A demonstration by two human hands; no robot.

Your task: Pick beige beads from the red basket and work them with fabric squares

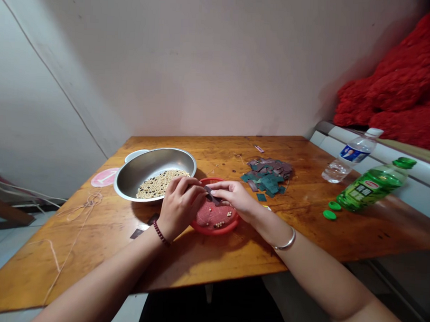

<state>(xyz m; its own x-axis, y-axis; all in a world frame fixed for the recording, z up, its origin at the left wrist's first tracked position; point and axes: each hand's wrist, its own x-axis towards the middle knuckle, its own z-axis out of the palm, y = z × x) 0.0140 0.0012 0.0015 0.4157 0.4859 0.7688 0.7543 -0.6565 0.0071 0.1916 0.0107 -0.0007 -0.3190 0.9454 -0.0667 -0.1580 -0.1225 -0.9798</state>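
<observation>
Both my hands meet above a red plastic basket [215, 231] with a few pale beads or beans in it. My right hand [236, 196] pinches a small dark flat piece [212, 195], perhaps a little pouch or square of cloth. Against the left edge of that piece are the fingers of my left hand [182, 202], curled and closed; whether they hold anything besides it is hidden. Left of the basket stands a tilted steel bowl [136, 171] with many pale and some dark beads or beans [160, 183].
A pile of green and brown squares [269, 175] lies right of the basket. Further right are a clear water bottle [352, 155], a green drink bottle [374, 187] and green caps [329, 215]. Loose string [88, 203] and a pink disc [104, 177] lie at left on the wooden table [196, 264].
</observation>
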